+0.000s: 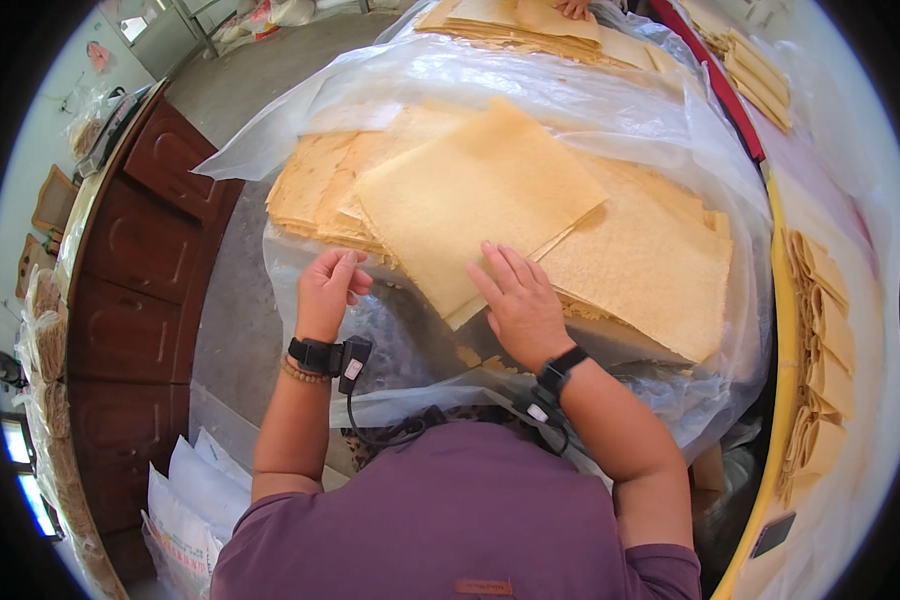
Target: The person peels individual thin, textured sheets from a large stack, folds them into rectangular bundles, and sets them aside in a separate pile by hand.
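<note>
Before me, thin tan sheets (pixel 480 202) lie fanned over larger stacks, their near corner reaching past the stack's front edge. My right hand (pixel 521 304) rests palm down on the near right part of the top sheet, fingers slightly spread. Off the near left edge of the sheets, my left hand (pixel 334 283) hovers with fingers curled and the thumb against them; whether anything thin is pinched there I cannot tell. One stack of sheets (pixel 315 184) lies at the left, and another stack (pixel 645 255) spreads to the right. Clear plastic film (pixel 570 97) lies around and beyond them.
Another person's hand (pixel 572 7) rests on a far stack (pixel 510 22). Folded tan sheets (pixel 821 337) line a yellow-edged surface (pixel 784 300) at the right, with a phone (pixel 772 535) nearby. Dark red cabinets (pixel 131 315) stand left, white sacks (pixel 202 487) below them.
</note>
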Action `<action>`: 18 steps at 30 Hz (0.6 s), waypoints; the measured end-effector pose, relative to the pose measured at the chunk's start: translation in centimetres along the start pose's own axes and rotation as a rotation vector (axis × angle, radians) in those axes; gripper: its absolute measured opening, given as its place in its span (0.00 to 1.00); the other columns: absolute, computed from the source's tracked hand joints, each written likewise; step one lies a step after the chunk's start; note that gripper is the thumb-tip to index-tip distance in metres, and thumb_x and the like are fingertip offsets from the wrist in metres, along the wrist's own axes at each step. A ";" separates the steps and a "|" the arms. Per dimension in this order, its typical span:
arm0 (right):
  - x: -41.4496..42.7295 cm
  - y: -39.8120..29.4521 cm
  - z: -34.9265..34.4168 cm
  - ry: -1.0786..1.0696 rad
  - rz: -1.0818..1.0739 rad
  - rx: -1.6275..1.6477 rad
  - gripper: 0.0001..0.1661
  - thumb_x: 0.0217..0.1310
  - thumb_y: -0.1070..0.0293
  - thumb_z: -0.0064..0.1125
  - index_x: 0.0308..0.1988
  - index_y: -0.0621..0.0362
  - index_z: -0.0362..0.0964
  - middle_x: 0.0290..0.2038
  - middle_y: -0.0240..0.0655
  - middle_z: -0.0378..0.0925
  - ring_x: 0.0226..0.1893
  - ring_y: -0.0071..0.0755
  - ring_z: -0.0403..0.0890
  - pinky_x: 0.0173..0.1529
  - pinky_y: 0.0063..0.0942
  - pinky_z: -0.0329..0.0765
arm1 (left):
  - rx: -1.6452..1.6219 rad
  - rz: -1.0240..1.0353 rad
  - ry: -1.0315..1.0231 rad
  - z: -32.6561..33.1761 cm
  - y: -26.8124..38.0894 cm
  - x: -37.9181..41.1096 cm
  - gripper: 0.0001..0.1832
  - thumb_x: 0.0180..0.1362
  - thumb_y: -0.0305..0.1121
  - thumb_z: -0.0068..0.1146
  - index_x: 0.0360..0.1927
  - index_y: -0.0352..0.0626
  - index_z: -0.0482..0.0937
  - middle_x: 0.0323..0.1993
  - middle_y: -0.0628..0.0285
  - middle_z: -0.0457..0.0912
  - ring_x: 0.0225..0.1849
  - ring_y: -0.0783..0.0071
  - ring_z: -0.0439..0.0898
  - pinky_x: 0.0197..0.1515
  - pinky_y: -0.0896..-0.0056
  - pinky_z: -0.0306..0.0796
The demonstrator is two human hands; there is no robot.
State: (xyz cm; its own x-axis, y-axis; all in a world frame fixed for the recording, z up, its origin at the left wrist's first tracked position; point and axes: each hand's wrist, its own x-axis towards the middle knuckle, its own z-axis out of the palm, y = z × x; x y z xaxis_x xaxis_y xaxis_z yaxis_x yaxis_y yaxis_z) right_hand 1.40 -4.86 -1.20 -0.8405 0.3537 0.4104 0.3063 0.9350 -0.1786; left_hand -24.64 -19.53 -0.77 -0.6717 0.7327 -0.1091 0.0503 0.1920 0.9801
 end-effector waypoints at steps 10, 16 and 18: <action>0.1 3.6 -1.6 0.088 0.050 0.065 0.18 0.49 0.74 0.65 0.43 0.51 0.81 0.48 0.36 0.83 0.49 0.44 0.82 0.52 0.40 0.80 | 0.069 0.087 -0.064 -0.6 -1.1 -1.1 0.11 0.72 0.35 0.54 0.48 0.43 0.84 0.30 0.67 0.86 0.29 0.84 0.80 0.30 0.83 0.70; -5.7 9.1 -7.3 0.115 0.248 -0.031 0.16 0.49 0.82 0.60 0.38 0.52 0.82 0.45 0.36 0.86 0.45 0.46 0.85 0.50 0.39 0.82 | 0.115 0.352 0.062 -0.3 -0.7 -0.2 0.13 0.68 0.29 0.58 0.54 0.43 0.83 0.38 0.61 0.88 0.37 0.73 0.86 0.41 0.73 0.78; -6.4 9.6 -6.7 0.122 0.242 -0.039 0.17 0.49 0.82 0.60 0.39 0.51 0.83 0.44 0.36 0.86 0.45 0.46 0.85 0.51 0.39 0.81 | 0.603 0.699 -0.068 0.6 -0.2 0.8 0.24 0.59 0.23 0.61 0.61 0.47 0.79 0.54 0.57 0.85 0.56 0.58 0.83 0.58 0.63 0.76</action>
State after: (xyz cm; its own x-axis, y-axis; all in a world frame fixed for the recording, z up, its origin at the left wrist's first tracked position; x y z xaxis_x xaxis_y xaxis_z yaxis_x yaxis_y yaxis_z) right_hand 12.70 1.97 0.42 -0.6813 0.5652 0.4652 0.5106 0.8223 -0.2513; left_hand -24.74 -18.55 -1.20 -0.2997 0.8430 0.4467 0.8170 -0.0151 0.5765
